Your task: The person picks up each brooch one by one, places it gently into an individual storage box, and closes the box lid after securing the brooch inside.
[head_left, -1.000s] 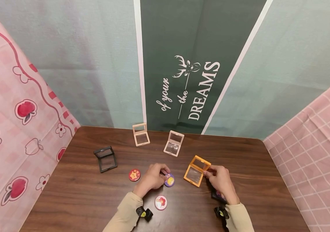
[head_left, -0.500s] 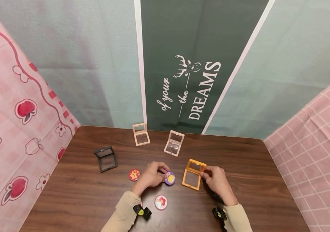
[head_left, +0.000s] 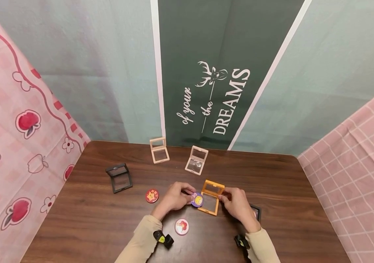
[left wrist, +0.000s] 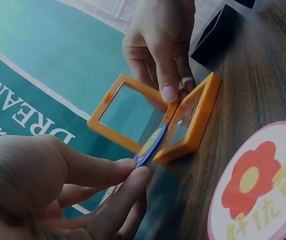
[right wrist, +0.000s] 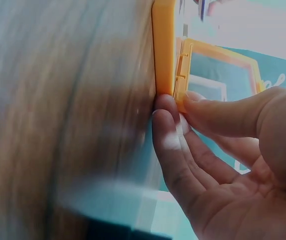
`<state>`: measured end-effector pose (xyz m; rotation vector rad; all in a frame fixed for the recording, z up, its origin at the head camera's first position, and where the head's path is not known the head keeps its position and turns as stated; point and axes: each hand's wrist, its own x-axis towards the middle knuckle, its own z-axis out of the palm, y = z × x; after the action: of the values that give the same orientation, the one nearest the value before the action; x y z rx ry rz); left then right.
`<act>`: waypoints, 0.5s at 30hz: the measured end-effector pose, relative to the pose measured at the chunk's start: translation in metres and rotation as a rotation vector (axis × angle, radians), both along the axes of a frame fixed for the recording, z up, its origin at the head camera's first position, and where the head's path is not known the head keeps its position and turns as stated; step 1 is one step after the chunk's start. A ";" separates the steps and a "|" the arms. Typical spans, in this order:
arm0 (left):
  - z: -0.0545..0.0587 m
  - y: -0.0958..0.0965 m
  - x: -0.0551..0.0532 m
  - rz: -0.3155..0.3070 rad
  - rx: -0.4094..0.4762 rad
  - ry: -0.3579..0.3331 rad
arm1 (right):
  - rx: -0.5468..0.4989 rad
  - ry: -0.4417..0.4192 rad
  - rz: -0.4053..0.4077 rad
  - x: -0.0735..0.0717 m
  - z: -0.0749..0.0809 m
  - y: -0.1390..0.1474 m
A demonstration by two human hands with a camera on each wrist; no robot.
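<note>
My left hand [head_left: 175, 197] pinches a round purple button badge [head_left: 197, 199] with a yellow figure between thumb and fingers. In the left wrist view the badge [left wrist: 151, 145] is tilted on edge, close against the opened orange display frame [left wrist: 201, 122]; I cannot tell if they touch. My right hand [head_left: 237, 206] grips that orange frame [head_left: 209, 212] at its hinged side, thumb and fingers on the corner. Its clear-windowed lid stands raised. In the right wrist view the fingers [right wrist: 170, 142] hold the frame's edge [right wrist: 163, 50] just above the table.
A red star badge [head_left: 152, 195] and a white badge with a red flower [head_left: 182, 227] lie near my left arm. An open black frame [head_left: 121, 181] is at left; two pale open frames [head_left: 160, 155] [head_left: 196, 165] stand toward the back. A dark frame [head_left: 256, 212] is partly behind my right wrist.
My right hand has brought the orange frame leftward to the purple badge. My left hand has shifted slightly right with the badge. The dark frame beside my right wrist shows more.
</note>
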<state>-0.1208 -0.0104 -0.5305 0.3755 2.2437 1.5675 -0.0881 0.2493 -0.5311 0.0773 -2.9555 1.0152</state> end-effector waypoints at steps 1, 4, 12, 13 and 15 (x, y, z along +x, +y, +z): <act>-0.001 0.001 0.000 0.000 0.013 -0.004 | 0.000 0.002 0.001 0.000 -0.001 -0.001; -0.004 0.004 0.001 0.003 0.025 -0.017 | 0.000 0.006 0.002 0.001 -0.003 -0.005; -0.007 0.011 0.002 -0.002 0.015 -0.030 | -0.027 0.011 0.000 0.002 -0.004 -0.014; -0.007 0.012 0.002 -0.003 0.019 -0.033 | -0.028 0.010 -0.002 0.003 -0.004 -0.016; -0.007 0.014 0.004 -0.005 0.022 -0.034 | -0.034 0.008 -0.004 0.004 -0.003 -0.017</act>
<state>-0.1172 0.0035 -0.5376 0.3578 2.2001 1.5861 -0.0844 0.2319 -0.5345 0.0753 -2.9288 1.0611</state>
